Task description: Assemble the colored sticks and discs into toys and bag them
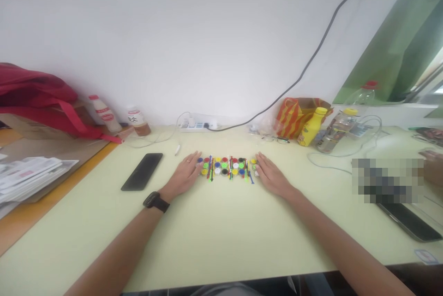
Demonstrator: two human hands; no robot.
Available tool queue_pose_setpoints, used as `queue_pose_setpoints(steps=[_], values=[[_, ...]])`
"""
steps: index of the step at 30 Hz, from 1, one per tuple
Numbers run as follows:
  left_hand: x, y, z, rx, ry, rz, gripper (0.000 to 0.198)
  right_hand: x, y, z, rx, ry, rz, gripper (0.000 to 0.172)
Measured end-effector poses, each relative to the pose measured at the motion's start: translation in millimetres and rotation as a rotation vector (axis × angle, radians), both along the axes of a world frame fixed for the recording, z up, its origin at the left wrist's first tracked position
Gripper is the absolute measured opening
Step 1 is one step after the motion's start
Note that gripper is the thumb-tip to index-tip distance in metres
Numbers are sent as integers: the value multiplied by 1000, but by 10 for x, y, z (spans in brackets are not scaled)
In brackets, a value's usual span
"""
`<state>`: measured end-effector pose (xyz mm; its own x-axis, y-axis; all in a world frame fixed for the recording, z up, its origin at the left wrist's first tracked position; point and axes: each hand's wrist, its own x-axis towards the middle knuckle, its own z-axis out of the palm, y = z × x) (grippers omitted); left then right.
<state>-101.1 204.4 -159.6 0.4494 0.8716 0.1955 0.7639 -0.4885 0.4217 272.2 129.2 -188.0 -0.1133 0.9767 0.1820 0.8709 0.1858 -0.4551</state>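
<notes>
Rows of small round colored discs lie in the middle of the table, in red, blue, yellow, green, white and black. Thin colored sticks lie in bunches between groups of discs. My left hand, with a ring and a black watch on its wrist, rests flat against the left end of the rows, fingers stretched out. Against the right end lies my right hand, fingers also extended and touching the outermost discs. Neither hand grasps anything. The discs under the fingertips are partly hidden.
A black phone lies left of my hands. Behind stand a drink bottle, a power strip, a striped bag and a yellow bottle. Papers are stacked far left. Another person's hand shows at right near another phone.
</notes>
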Motion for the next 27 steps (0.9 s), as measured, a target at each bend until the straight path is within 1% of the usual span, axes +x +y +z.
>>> queue_pose_setpoints(steps=[7, 18, 21, 23, 27], values=[[-11, -5, -8, 14, 9, -13, 64, -129, 24, 52, 11, -37, 7, 72], [-30, 53, -80, 50, -21, -17, 63, -154, 17, 48, 29, -1, 9, 74], [-32, 49, -71, 34, -24, -7, 64, -148, 16, 51, 33, 56, 16, 76], [-31, 37, -58, 28, -33, -6, 64, -114, 12, 56, 53, 135, 4, 75], [-33, 6, -42, 33, -66, -11, 63, 35, 0, 66, 81, 312, -47, 71]])
